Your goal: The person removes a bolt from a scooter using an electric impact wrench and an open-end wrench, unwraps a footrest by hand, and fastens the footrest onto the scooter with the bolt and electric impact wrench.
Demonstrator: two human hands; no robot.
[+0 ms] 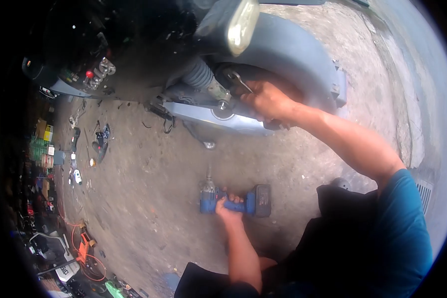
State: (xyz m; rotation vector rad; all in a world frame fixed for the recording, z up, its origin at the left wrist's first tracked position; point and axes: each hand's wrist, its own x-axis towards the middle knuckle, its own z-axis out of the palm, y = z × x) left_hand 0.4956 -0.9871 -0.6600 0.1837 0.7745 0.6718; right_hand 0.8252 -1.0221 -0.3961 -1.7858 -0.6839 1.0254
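My left hand (228, 204) is wrapped round the handle of a blue cordless impact wrench (208, 198). The tool is held above the floor, its socket end pointing away from me and its black battery (263, 200) to the right. Up at the wheel, my right hand (270, 99) closes on a metal spanner (242, 82), whose far end reaches in beside the hub. A large bolt or nut (222, 105) shows just below, on the silver arm (198, 112). Next to it a shock absorber (198, 74) slants down. The fastener at the spanner's tip cannot be made out.
A thick tyre (293, 49) and the vehicle's dark underside fill the top. Several hand tools (100, 141) lie on the concrete floor (149, 198) at left. An orange tool with a coiled hose (87, 248) lies lower left. A floor drain (423, 193) is at right.
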